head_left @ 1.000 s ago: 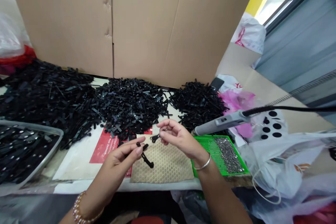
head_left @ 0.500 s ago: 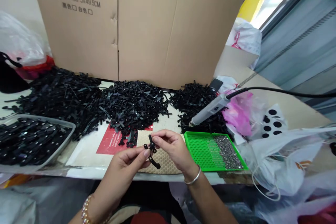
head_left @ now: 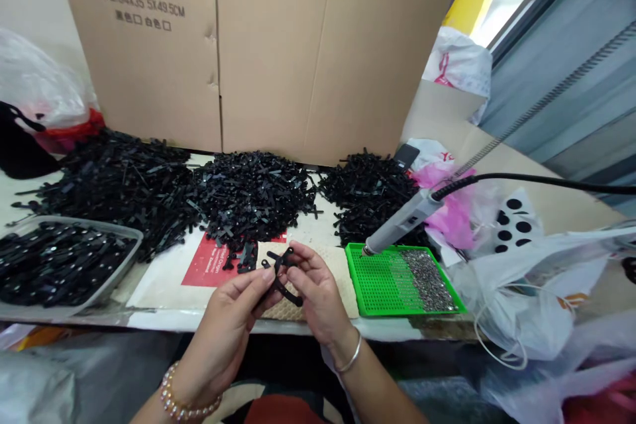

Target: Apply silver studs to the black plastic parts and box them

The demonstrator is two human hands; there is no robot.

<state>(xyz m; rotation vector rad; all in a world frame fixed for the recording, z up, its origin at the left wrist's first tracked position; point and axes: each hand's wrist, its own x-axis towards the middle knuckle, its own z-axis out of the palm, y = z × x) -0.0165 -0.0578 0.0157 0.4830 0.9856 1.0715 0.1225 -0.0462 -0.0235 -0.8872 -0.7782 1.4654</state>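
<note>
My left hand and my right hand meet over a beige honeycomb pad, both pinching a black plastic strap piece with small holes. Part of it is hidden by my fingers. Just right of my right hand lies a green perforated tray holding a patch of tiny silvery studs. A grey corded hand tool rests with its tip at the tray's corner. Large heaps of black plastic pieces lie beyond my hands.
A grey tray of black pieces stands at the left. A cardboard box stands behind the heaps. White and pink plastic bags crowd the right side, and a red-printed sheet lies under the pieces.
My hands have drawn closer together, and my right hand has turned more upright on the strap piece. The view has shifted slightly, and the green tray appears nearer my right hand.
</note>
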